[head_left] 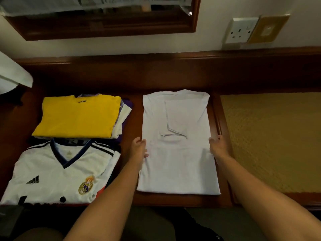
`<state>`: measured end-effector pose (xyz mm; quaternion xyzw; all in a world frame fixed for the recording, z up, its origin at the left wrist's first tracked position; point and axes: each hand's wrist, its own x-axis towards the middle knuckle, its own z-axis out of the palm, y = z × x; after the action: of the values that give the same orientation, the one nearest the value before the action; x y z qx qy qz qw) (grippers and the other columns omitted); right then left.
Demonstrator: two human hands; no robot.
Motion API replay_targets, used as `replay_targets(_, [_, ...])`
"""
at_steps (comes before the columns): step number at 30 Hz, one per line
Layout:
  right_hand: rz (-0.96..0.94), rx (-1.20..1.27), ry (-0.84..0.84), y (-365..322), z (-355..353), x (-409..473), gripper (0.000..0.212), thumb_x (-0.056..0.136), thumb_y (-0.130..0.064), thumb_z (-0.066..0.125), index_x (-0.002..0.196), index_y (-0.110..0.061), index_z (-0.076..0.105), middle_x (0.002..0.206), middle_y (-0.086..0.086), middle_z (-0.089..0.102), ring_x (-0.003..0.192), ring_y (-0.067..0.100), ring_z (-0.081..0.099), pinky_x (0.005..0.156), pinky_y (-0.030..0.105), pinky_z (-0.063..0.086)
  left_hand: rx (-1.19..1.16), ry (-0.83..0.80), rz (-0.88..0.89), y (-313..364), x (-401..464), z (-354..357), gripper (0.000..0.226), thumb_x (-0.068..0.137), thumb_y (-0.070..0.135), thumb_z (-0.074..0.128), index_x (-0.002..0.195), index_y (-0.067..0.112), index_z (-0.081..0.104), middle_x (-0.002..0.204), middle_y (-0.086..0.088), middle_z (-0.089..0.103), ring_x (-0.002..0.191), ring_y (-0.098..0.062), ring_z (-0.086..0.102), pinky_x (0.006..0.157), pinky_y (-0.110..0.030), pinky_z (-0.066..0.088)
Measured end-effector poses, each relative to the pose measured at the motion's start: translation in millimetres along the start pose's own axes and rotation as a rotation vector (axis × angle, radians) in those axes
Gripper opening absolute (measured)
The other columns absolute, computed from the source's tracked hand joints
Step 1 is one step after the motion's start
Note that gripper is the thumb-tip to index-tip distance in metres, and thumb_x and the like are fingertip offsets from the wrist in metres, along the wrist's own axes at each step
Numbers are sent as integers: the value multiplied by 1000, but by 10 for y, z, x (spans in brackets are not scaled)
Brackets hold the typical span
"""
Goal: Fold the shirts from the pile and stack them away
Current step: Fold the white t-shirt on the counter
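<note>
A plain white shirt (pixel 177 162) lies face down in the middle of the dark wooden desk (pixel 135 115), its sides folded in to a long rectangle. My left hand (pixel 139 147) grips its left edge about halfway down. My right hand (pixel 218 145) grips the right edge at the same height. To the left, a folded yellow shirt (pixel 76 116) tops a stack of folded shirts. In front of that stack lies a white football jersey (pixel 57 173) with a dark V collar and a club crest, spread on top of other clothes.
A woven gold mat (pixel 271 140) covers the desk to the right of the shirt. A raised wooden ledge runs along the back. On the wall hang a framed mirror (pixel 111 20) and a socket plate (pixel 241 30). A white lampshade (pixel 12 77) stands at the far left.
</note>
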<state>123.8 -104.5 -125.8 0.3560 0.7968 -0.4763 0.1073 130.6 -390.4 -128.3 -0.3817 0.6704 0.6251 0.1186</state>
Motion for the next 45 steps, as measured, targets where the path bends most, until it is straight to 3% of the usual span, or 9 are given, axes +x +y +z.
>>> replay_targets(4, [-179,-248,-46,102,107,139,46,91,-1,48,137,-2,42,132,17,49,121,33,48,92,32,42,542,-30,148,-168,216,27,46,90,14,57,136,15,48,133,-9,51,123,-30,50,104,-41,42])
replay_targets(14, [-523,-958,-290,-29,287,349,45,88,-31,52,132,-22,45,128,0,51,124,23,38,101,36,28,1221,-4,515,-104,316,175,26,93,36,55,115,23,59,127,-1,46,114,-18,42,95,-27,37])
replay_targets(20, [-410,-931,-499,-104,284,467,48,89,-37,58,132,-18,48,131,6,43,123,24,39,94,30,35,1134,-52,520,15,349,169,17,89,31,60,99,17,60,114,1,50,104,-16,45,88,-25,43])
replay_targets(24, [-396,-1004,-538,-152,293,485,34,93,-31,52,126,-25,47,128,1,51,119,23,46,92,36,34,866,-202,271,91,373,166,15,90,21,59,84,20,45,84,-1,51,69,-12,46,58,-19,37])
replay_targets(28, [-397,-945,-537,-187,270,499,7,95,-26,48,100,-28,44,102,-4,62,91,19,57,80,32,33,690,-263,141,204,420,123,8,92,15,54,93,18,47,88,-4,54,75,-14,50,63,-22,41])
replay_targets(35, [-418,-969,-641,-581,205,652,20,90,-17,53,72,-26,50,82,-7,49,91,25,58,76,33,47,511,-318,75,450,501,109,15,92,15,55,103,26,55,104,-2,59,93,-20,58,78,-30,52])
replay_targets(38, [-454,-920,-507,-665,195,658,4,91,-19,54,91,-22,57,103,0,52,108,29,53,89,38,45,537,-273,96,474,554,126,21,93,16,57,112,24,54,116,-6,58,98,-21,57,84,-33,52])
replay_targets(42, [-518,-865,-158,-424,243,347,51,95,-26,52,142,-17,38,152,7,27,143,28,18,111,42,22,1127,135,520,249,451,86,40,92,30,56,130,27,50,135,-1,48,120,-22,47,98,-36,47])
replay_targets(45, [-693,-902,-217,-69,435,12,55,99,-30,42,150,-16,28,161,8,11,148,30,5,116,49,15,1148,-67,704,-17,217,192,40,95,22,48,134,25,50,141,0,41,128,-18,37,106,-30,34])
